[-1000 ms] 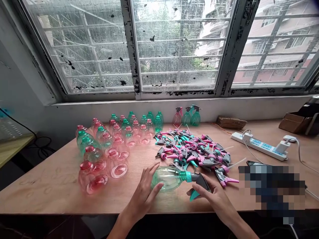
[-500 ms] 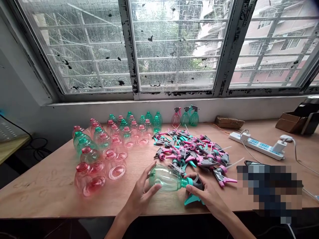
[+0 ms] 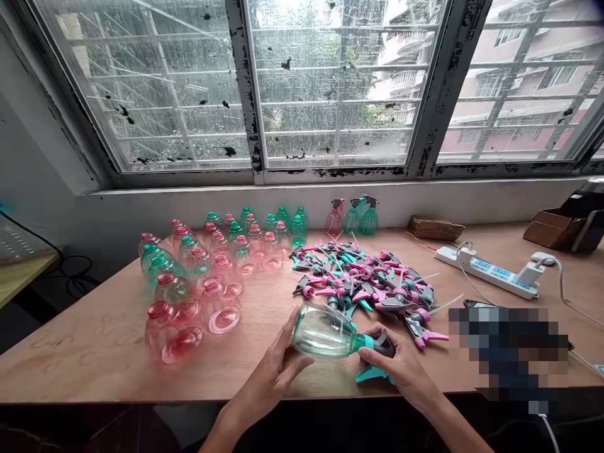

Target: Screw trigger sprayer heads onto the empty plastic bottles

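Note:
A clear green spray bottle [image 3: 323, 332] lies on its side between my hands, its neck pointing right. My left hand [image 3: 278, 365] grips the bottle's rounded base end. At the neck, my right hand [image 3: 394, 358] closes round a black and teal trigger sprayer head [image 3: 372, 374], whose teal collar meets the bottle's mouth; its trigger points down toward the table edge. Just beyond the bottle spreads a heap of pink, teal and black sprayer heads [image 3: 363, 277] with thin white tubes. Left of my hands stand several pink and green bottles without heads, the nearest a pink bottle [image 3: 172, 336].
Three bottles with sprayer heads [image 3: 352, 217] stand by the wall. On the right of the wooden table [image 3: 94, 352] are a white power strip [image 3: 491, 274] with plugs and cables, a flat brown box [image 3: 436, 228], an open carton [image 3: 552, 229] and a blurred patch.
Both hands have shifted slightly right in the view, carrying the bottle and sprayer head together. The view has tilted a little. My grips look the same.

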### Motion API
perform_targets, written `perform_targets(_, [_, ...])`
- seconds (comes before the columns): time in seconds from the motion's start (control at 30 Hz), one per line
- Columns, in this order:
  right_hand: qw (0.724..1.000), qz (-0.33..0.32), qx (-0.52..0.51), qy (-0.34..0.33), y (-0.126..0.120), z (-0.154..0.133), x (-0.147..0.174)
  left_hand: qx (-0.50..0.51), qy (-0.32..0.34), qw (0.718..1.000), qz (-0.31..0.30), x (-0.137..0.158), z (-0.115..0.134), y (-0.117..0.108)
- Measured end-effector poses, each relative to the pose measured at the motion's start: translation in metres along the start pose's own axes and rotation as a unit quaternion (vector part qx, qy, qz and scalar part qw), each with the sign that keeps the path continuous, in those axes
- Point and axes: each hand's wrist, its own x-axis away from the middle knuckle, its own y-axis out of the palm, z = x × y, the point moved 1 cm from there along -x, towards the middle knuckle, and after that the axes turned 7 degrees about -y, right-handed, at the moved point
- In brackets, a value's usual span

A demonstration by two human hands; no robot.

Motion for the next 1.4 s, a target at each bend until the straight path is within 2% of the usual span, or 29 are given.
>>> perform_targets(0.13, [0.999,-0.042,0.016,0.000,-0.001,-0.002,0.001,0.115,-0.008,0.993,-0.032,0.003,-0.006,-0.002])
perform_targets(0.23, [0.997,-0.073,0.019,-0.010,-0.001,-0.002,0.001,0.156,-0.012,0.987,-0.045,0.003,-0.004,-0.003])
perform_targets(0.53, [0.998,-0.066,0.009,-0.004,-0.004,0.004,0.000,0.150,-0.029,0.986,-0.068,0.001,-0.002,-0.003])
perform_targets(0.7, [0.998,-0.065,0.000,-0.011,-0.001,0.004,-0.001,0.145,-0.042,0.988,-0.042,0.004,-0.002,-0.005])
perform_targets(0.77, [0.998,-0.063,0.001,-0.012,-0.001,0.003,-0.001,0.146,-0.046,0.987,-0.051,0.005,-0.002,-0.005])
perform_targets(0.9, [0.998,-0.064,0.002,-0.009,-0.003,0.001,-0.001,0.131,-0.027,0.988,-0.081,0.005,-0.007,-0.005])
perform_targets(1.03, [0.997,-0.074,-0.001,-0.008,-0.003,0.001,-0.001,0.111,-0.022,0.991,-0.077,0.005,-0.014,-0.004])
perform_targets(1.23, [0.997,-0.074,-0.004,-0.008,-0.002,0.002,-0.002,0.085,-0.041,0.994,-0.055,0.006,-0.007,-0.005])
perform_targets(1.4, [0.997,-0.078,-0.013,0.000,-0.003,0.001,-0.002,0.096,-0.017,0.993,-0.069,0.005,-0.008,-0.005])
